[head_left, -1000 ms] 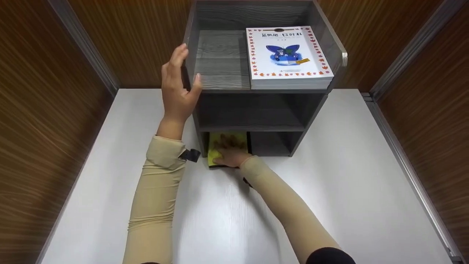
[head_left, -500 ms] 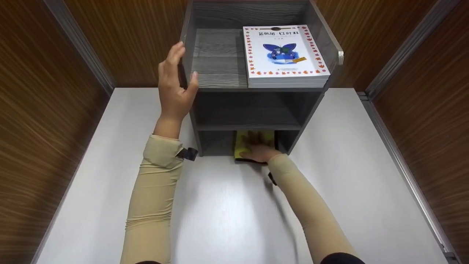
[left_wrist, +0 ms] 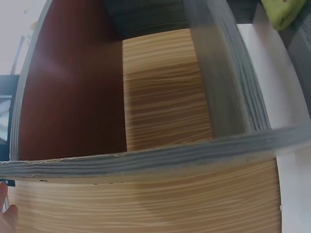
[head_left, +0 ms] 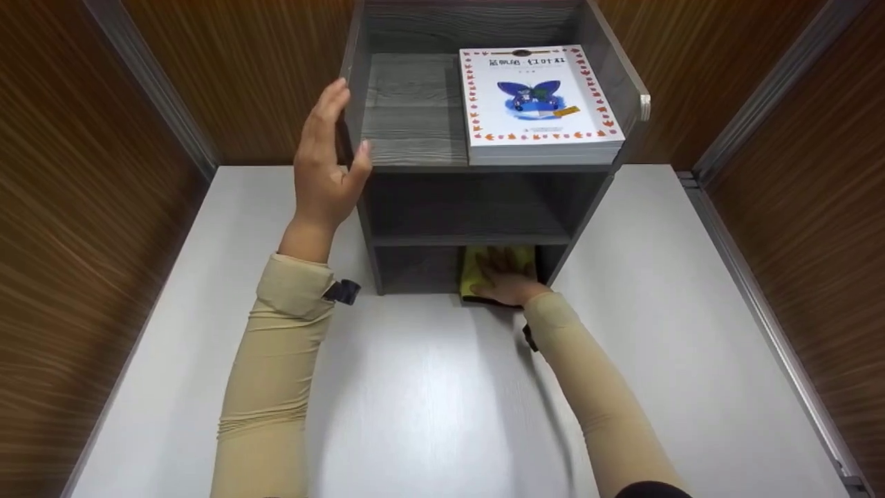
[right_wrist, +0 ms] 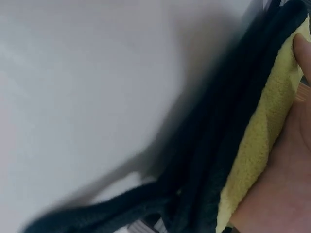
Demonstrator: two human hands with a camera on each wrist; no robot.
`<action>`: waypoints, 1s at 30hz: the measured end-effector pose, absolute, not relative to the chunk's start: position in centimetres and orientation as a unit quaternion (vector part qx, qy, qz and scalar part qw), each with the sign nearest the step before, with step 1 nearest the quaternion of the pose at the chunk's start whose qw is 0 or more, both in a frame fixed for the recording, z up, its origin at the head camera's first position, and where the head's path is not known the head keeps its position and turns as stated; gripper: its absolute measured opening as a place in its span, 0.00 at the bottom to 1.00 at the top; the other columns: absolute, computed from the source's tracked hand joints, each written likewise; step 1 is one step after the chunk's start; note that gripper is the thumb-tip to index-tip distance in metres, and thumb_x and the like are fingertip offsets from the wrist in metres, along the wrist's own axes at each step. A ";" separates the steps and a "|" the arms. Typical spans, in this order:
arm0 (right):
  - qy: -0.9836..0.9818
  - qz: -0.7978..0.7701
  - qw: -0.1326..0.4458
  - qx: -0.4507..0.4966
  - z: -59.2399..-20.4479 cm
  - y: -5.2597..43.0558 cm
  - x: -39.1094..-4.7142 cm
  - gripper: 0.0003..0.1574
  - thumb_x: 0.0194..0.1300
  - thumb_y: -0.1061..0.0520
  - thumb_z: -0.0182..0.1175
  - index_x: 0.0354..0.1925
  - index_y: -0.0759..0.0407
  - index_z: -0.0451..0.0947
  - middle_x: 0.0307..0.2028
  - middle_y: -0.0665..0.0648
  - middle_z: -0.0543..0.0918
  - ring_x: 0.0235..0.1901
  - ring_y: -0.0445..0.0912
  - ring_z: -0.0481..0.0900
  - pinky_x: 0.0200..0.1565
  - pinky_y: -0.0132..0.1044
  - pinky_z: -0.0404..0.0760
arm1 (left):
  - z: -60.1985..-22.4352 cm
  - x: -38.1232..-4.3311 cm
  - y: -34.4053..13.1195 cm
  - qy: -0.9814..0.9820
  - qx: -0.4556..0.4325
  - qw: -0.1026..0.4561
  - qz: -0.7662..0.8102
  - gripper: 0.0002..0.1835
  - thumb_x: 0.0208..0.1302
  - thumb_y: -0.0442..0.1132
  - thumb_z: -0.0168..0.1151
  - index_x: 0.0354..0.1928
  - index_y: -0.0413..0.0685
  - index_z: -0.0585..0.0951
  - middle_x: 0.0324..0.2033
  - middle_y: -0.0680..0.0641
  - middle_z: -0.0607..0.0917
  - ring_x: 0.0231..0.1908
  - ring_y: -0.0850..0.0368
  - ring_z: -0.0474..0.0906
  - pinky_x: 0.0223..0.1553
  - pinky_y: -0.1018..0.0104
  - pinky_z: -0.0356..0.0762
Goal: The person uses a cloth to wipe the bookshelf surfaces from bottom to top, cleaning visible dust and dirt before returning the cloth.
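A grey wooden shelf (head_left: 470, 241) with tiers one above another stands in front of me. Inside the right part of its lowest compartment lies a folded yellow towel (head_left: 473, 271) with a dark border. My right hand (head_left: 506, 282) presses flat on this towel with its fingers spread. Seen from the right wrist, the towel (right_wrist: 255, 145) has a yellow face over dark folded layers, and the hand (right_wrist: 279, 189) lies against the yellow side. My left hand (head_left: 321, 162), fingers extended, rests at the shelf's upper left side panel; only its fingertips (left_wrist: 8, 216) show in the left wrist view.
A stack of white books (head_left: 543, 104) with a butterfly cover lies on the right of the top tier. The white table (head_left: 415, 387) extends around the shelf. Wood-grain walls (head_left: 276, 76) enclose the back and both sides.
My right hand has slid the towel from the left part of the lowest compartment to the right part. The left hand stays at the side panel, its forearm shifted slightly left.
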State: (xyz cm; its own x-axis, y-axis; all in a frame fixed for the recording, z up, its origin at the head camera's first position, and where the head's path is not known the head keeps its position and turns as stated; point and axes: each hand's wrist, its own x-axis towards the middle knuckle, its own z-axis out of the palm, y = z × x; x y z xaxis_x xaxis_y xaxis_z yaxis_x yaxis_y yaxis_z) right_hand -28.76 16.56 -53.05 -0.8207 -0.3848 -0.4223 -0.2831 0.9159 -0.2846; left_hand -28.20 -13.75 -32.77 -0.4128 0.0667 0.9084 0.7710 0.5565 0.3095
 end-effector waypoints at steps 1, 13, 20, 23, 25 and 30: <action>0.949 -0.102 0.243 -0.175 -53.0 16.4 -28.7 0.50 0.65 0.26 0.33 0.72 0.44 0.27 0.70 0.52 0.22 0.68 0.57 0.21 0.61 0.63 0.29 | -32.7 -28.2 -13.8 -0.751 -0.282 0.464 -0.377 0.29 0.57 0.45 0.49 0.59 0.36 0.68 0.62 0.42 0.70 0.65 0.55 0.60 0.64 0.61 0.54; 0.951 -0.081 0.248 -0.164 -52.7 13.4 -28.9 0.49 0.66 0.28 0.34 0.72 0.44 0.26 0.69 0.53 0.20 0.68 0.57 0.20 0.62 0.63 0.32 | -32.1 -27.6 -15.0 -0.813 -0.269 0.464 -0.227 0.33 0.57 0.50 0.53 0.62 0.38 0.66 0.63 0.43 0.68 0.66 0.50 0.56 0.66 0.52 0.42; 0.952 -0.058 0.234 -0.190 -53.1 9.3 -29.0 0.49 0.66 0.28 0.34 0.72 0.45 0.26 0.69 0.55 0.20 0.68 0.58 0.21 0.62 0.64 0.34 | -31.7 -27.3 -15.2 -0.845 -0.259 0.435 -0.170 0.36 0.58 0.54 0.52 0.65 0.41 0.64 0.66 0.45 0.65 0.68 0.50 0.51 0.67 0.51 0.35; 0.950 -0.054 0.230 -0.205 -53.0 7.5 -29.0 0.49 0.66 0.28 0.35 0.73 0.44 0.27 0.70 0.55 0.22 0.68 0.59 0.22 0.62 0.64 0.35 | -31.7 -27.4 -15.1 -0.837 -0.262 0.441 -0.192 0.35 0.58 0.52 0.54 0.64 0.40 0.65 0.64 0.44 0.66 0.66 0.49 0.55 0.66 0.52 0.42; 0.946 -0.058 0.235 -0.215 -53.0 6.4 -29.0 0.48 0.66 0.29 0.36 0.73 0.43 0.27 0.70 0.55 0.22 0.68 0.58 0.21 0.62 0.64 0.33 | -31.8 -27.5 -14.9 -0.827 -0.264 0.450 -0.209 0.33 0.58 0.51 0.54 0.62 0.39 0.67 0.63 0.44 0.68 0.63 0.48 0.59 0.64 0.54 0.49; 0.937 -0.067 0.250 -0.232 -52.8 4.0 -29.2 0.48 0.67 0.28 0.35 0.72 0.42 0.27 0.70 0.53 0.22 0.67 0.57 0.18 0.62 0.63 0.31 | -31.7 -27.5 -14.7 -0.811 -0.260 0.474 -0.222 0.30 0.57 0.48 0.56 0.59 0.39 0.70 0.60 0.44 0.71 0.58 0.47 0.63 0.61 0.53 0.55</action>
